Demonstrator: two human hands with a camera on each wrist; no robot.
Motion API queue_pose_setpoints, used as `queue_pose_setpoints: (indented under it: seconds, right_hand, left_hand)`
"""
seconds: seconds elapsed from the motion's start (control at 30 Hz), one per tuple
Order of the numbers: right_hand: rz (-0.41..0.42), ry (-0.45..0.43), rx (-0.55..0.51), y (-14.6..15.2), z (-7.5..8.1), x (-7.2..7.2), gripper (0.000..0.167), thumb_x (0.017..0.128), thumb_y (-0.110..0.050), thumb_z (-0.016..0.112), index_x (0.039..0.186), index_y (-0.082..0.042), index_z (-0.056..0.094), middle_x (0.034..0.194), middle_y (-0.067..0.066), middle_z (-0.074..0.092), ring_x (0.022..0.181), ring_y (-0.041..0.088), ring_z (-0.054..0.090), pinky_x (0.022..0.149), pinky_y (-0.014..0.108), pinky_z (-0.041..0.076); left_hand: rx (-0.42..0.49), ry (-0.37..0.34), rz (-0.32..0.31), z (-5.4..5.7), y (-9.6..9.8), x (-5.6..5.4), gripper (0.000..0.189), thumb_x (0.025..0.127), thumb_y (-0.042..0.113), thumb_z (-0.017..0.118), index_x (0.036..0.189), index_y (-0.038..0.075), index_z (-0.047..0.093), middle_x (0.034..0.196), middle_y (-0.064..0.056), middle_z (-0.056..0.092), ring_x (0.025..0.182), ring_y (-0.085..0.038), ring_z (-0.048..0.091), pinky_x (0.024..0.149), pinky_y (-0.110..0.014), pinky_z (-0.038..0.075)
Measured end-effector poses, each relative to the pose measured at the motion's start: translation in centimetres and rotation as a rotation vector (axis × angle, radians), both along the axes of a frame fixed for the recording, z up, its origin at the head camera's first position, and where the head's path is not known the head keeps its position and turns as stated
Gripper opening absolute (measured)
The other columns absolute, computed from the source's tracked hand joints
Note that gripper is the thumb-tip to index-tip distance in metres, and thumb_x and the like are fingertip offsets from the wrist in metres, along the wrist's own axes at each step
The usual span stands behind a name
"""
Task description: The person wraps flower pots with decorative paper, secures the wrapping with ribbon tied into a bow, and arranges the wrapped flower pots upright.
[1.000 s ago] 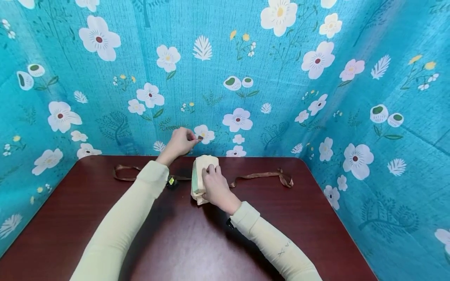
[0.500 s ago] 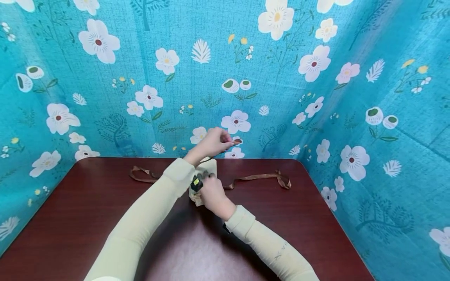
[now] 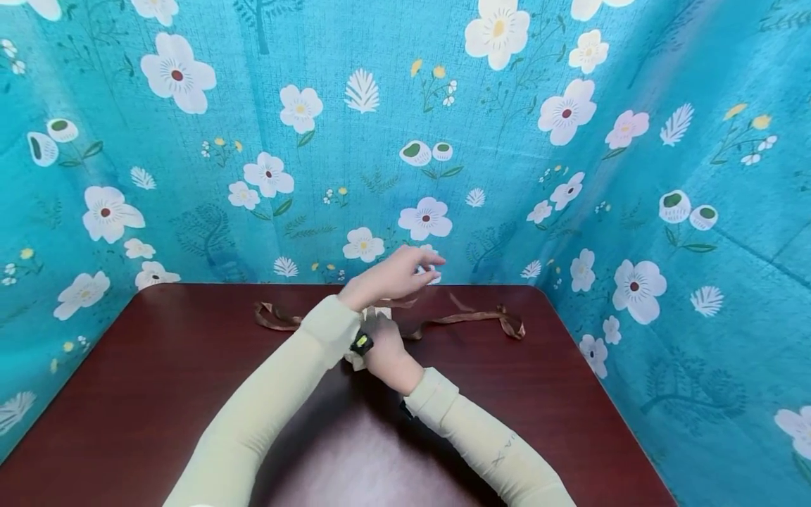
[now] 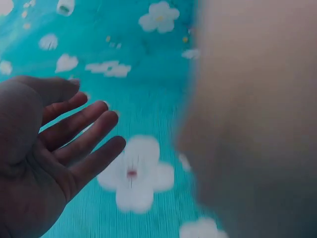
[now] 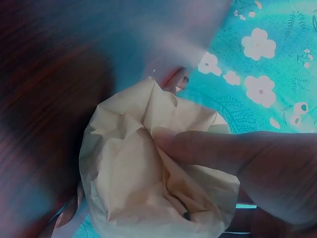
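A cream paper-wrapped package (image 3: 355, 361) stands near the far side of the table, mostly hidden behind my arm and hands. My right hand (image 3: 388, 355) grips it, and in the right wrist view the thumb presses on the crumpled, folded paper end (image 5: 129, 168). Above and beyond the package hangs my left hand (image 3: 402, 271), fingers loosely spread and nothing between them; the left wrist view shows the bare palm (image 4: 34, 173). A brown ribbon (image 3: 456, 319) runs out on both sides of the package. One blurred stretch of it lies just below the left hand.
The dark red table (image 3: 158, 394) ends at a blue floral curtain (image 3: 304, 183), which also closes off the right side. My left forearm (image 3: 266, 394) crosses in front of the package. A small black device (image 3: 362, 343) sits at the left wrist.
My left hand carried the ribbon end rightward across the package, then let it go and opened. The ribbon's left loop slid toward the package. My right hand keeps its hold.
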State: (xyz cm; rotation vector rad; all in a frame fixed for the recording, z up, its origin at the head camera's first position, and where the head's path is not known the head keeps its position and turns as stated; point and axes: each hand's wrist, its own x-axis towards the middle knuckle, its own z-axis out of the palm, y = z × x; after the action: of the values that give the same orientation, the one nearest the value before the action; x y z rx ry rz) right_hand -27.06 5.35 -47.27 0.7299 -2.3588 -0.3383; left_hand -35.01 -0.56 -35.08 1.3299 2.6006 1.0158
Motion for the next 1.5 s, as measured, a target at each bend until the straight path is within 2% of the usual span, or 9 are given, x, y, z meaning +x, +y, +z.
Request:
queue_pose_setpoints:
  seconds: [0.17, 0.3, 0.43, 0.63, 0.83, 1.03, 1.17, 1.3, 1.5]
  right_hand:
    - [-0.057, -0.097, -0.027, -0.5, 0.2, -0.9, 0.023, 0.078, -0.020, 0.082, 0.095, -0.010, 0.070, 0.082, 0.004, 0.065, 0.064, 0.017, 0.059, 0.047, 0.028, 0.053]
    - [-0.097, -0.227, -0.036, -0.4, 0.5, -1.0, 0.037, 0.081, -0.021, 0.082, 0.113, -0.007, 0.071, 0.101, 0.009, 0.070, 0.074, 0.019, 0.064, 0.055, 0.031, 0.057]
    - [-0.096, -0.312, -0.070, 0.0, 0.7, -1.1, 0.061, 0.077, -0.027, 0.087, 0.129, -0.005, 0.065, 0.124, 0.016, 0.068, 0.090, 0.023, 0.070, 0.065, 0.033, 0.060]
    - [0.017, -0.383, -0.276, 1.3, 0.5, -1.3, 0.065, 0.070, -0.022, 0.095, 0.123, -0.001, 0.064, 0.123, 0.017, 0.066, 0.097, 0.028, 0.071, 0.076, 0.037, 0.061]
    - [0.135, -0.565, -0.449, 2.5, 0.9, -1.7, 0.068, 0.075, -0.021, 0.092, 0.131, -0.002, 0.060, 0.124, 0.014, 0.063, 0.098, 0.026, 0.068, 0.081, 0.041, 0.059]
    - [0.387, -0.960, -0.374, 5.9, 3.8, -3.9, 0.056, 0.081, -0.003, 0.075, 0.135, -0.004, 0.061, 0.103, 0.010, 0.066, 0.075, 0.013, 0.054, 0.064, 0.026, 0.048]
    - [0.425, -1.098, -0.391, 7.7, 5.3, -6.1, 0.038, 0.089, 0.001, 0.063, 0.127, -0.002, 0.069, 0.110, 0.013, 0.072, 0.076, 0.016, 0.063, 0.071, 0.027, 0.054]
    - [0.321, -1.052, -0.489, 8.0, 4.8, -8.1, 0.030, 0.097, -0.003, 0.060, 0.125, 0.000, 0.069, 0.122, 0.014, 0.071, 0.099, 0.028, 0.070, 0.087, 0.039, 0.057]
    - [0.201, -0.932, -0.515, 7.1, 2.4, -10.3, 0.025, 0.100, -0.008, 0.062, 0.123, 0.000, 0.068, 0.118, 0.015, 0.069, 0.104, 0.026, 0.065, 0.089, 0.040, 0.055]
  left_hand:
    - [0.058, -0.021, 0.090, -2.3, -6.3, 0.8, 0.033, 0.103, 0.013, 0.055, 0.134, 0.005, 0.066, 0.134, -0.011, 0.066, 0.120, -0.027, 0.064, 0.098, -0.047, 0.053]
    - [0.084, 0.025, 0.136, -5.5, -10.3, 1.4, 0.034, 0.094, 0.003, 0.062, 0.128, 0.001, 0.068, 0.125, -0.015, 0.069, 0.101, -0.035, 0.066, 0.086, -0.050, 0.054]
    - [0.122, 0.056, 0.125, -8.9, -12.1, 2.5, 0.032, 0.091, 0.003, 0.069, 0.122, 0.001, 0.072, 0.120, -0.013, 0.071, 0.095, -0.032, 0.067, 0.081, -0.049, 0.056]
    - [0.232, -0.003, 0.101, -11.7, -12.0, 3.7, 0.048, 0.086, 0.006, 0.072, 0.134, 0.004, 0.066, 0.133, -0.009, 0.067, 0.118, -0.024, 0.065, 0.095, -0.050, 0.055]
    - [0.169, 0.119, 0.118, -12.7, -11.4, 4.1, 0.059, 0.087, 0.013, 0.079, 0.141, 0.000, 0.059, 0.141, -0.014, 0.062, 0.107, -0.024, 0.069, 0.080, -0.040, 0.058]
    - [0.098, 0.227, 0.115, -12.7, -10.9, 4.6, 0.055, 0.088, 0.014, 0.079, 0.140, 0.003, 0.061, 0.136, -0.013, 0.066, 0.083, -0.016, 0.067, 0.077, -0.036, 0.057]
    - [0.017, 0.291, 0.149, -12.6, -10.4, 4.8, 0.047, 0.088, 0.017, 0.080, 0.132, 0.004, 0.068, 0.131, -0.019, 0.067, 0.078, -0.020, 0.070, 0.077, -0.034, 0.058]
    - [-0.055, 0.338, 0.183, -12.7, -9.9, 5.0, 0.040, 0.088, 0.017, 0.082, 0.124, 0.003, 0.073, 0.133, -0.022, 0.065, 0.121, -0.030, 0.066, 0.094, -0.040, 0.056]
    - [-0.082, 0.437, 0.186, -12.7, -9.3, 5.5, 0.033, 0.084, 0.014, 0.085, 0.115, 0.005, 0.075, 0.119, -0.012, 0.069, 0.099, -0.023, 0.072, 0.082, -0.035, 0.059]
